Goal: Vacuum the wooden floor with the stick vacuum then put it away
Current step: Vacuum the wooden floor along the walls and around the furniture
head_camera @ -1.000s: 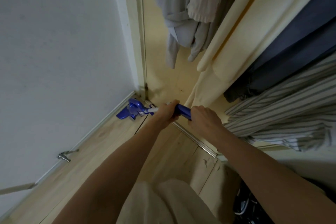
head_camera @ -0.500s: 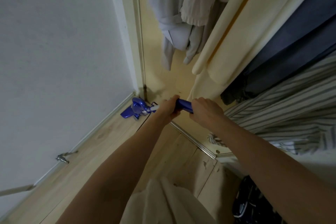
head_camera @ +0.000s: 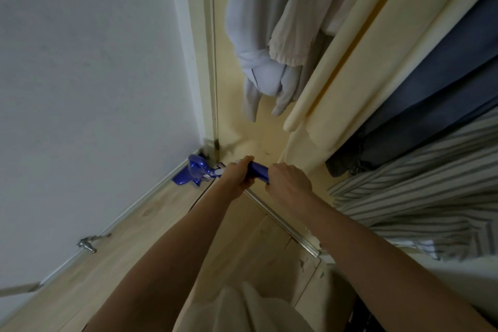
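Observation:
The blue stick vacuum (head_camera: pixel 198 170) stands nearly upright below me, its head on the wooden floor (head_camera: pixel 113 259) in the corner by the white wall and door frame. My left hand (head_camera: pixel 238 174) is wrapped around the upper shaft, just above a white collar. My right hand (head_camera: pixel 289 179) grips the blue handle (head_camera: pixel 259 170) right behind it. Most of the shaft is hidden by my hands.
A metal doorstop (head_camera: pixel 87 244) sticks out of the skirting board at left. Hanging clothes (head_camera: pixel 269 43) and a striped shirt (head_camera: pixel 420 191) crowd the open wardrobe at right. A metal floor rail (head_camera: pixel 285 226) runs along the wardrobe's edge.
The vacuum head has slid a little further into the corner by the door frame, and both hands moved with it. My grip on the vacuum is unchanged.

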The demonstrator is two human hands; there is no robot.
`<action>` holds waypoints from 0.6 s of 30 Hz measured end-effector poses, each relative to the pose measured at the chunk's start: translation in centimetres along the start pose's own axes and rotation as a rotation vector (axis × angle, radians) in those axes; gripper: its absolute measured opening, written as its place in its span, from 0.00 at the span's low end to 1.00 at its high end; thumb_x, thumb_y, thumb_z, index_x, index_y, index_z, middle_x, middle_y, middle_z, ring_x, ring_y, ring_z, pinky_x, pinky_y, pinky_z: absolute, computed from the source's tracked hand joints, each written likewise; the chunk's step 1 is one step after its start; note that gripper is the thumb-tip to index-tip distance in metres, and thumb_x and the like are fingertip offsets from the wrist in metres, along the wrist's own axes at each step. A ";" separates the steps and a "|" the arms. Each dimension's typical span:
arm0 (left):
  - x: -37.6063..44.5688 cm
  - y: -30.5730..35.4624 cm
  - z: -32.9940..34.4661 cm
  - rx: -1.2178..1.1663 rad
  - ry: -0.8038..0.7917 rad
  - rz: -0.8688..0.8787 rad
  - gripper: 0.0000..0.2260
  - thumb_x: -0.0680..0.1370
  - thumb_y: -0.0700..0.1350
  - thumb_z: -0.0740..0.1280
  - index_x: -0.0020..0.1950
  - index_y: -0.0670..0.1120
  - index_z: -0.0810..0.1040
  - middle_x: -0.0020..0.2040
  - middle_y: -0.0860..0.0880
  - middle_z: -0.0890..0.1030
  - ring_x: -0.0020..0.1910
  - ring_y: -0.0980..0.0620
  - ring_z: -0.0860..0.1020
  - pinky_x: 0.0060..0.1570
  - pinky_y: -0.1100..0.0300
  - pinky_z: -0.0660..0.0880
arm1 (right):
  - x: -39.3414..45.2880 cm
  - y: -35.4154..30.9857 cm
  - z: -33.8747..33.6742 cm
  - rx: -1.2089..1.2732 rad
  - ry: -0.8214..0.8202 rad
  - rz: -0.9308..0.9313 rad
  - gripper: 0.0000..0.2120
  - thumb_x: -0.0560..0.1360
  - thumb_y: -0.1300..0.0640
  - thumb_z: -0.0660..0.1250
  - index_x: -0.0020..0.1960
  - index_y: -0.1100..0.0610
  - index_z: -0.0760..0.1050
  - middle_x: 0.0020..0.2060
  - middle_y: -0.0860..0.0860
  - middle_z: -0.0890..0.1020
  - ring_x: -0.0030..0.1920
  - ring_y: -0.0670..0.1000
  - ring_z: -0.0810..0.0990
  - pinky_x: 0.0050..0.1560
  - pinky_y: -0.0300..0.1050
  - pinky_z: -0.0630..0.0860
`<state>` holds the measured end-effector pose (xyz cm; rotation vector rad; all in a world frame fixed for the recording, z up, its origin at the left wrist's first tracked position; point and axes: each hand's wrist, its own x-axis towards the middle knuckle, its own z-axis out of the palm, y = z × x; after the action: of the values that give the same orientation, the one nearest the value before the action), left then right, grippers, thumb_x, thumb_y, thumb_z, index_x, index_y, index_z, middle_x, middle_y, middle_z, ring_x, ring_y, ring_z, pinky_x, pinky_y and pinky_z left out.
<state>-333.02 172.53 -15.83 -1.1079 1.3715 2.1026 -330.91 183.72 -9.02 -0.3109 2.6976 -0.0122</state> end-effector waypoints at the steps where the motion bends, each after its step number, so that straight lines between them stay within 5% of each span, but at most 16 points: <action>1: 0.1 -0.1 0.1 0.008 -0.009 -0.005 0.13 0.78 0.46 0.67 0.56 0.40 0.69 0.50 0.40 0.75 0.37 0.51 0.74 0.34 0.61 0.73 | -0.1 0.2 0.0 0.009 -0.002 0.004 0.14 0.79 0.57 0.65 0.64 0.59 0.71 0.55 0.54 0.79 0.51 0.54 0.79 0.44 0.45 0.72; 10: -0.3 0.7 0.2 0.000 -0.019 -0.007 0.10 0.78 0.46 0.67 0.51 0.41 0.70 0.42 0.43 0.74 0.35 0.52 0.73 0.35 0.61 0.72 | 0.6 0.4 -0.7 -0.004 0.003 -0.016 0.14 0.80 0.56 0.64 0.63 0.59 0.71 0.53 0.54 0.79 0.48 0.53 0.79 0.42 0.44 0.70; 18: -1.7 -1.9 -0.5 -0.020 0.020 -0.070 0.09 0.78 0.44 0.66 0.51 0.42 0.68 0.45 0.42 0.74 0.34 0.52 0.73 0.31 0.62 0.71 | -2.1 1.2 -0.7 0.071 -0.138 -0.082 0.16 0.78 0.55 0.66 0.63 0.60 0.71 0.54 0.56 0.78 0.48 0.54 0.78 0.44 0.45 0.74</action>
<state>-330.44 173.10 -15.70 -1.1715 1.3040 2.0648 -329.65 185.30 -7.57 -0.3863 2.5399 -0.1059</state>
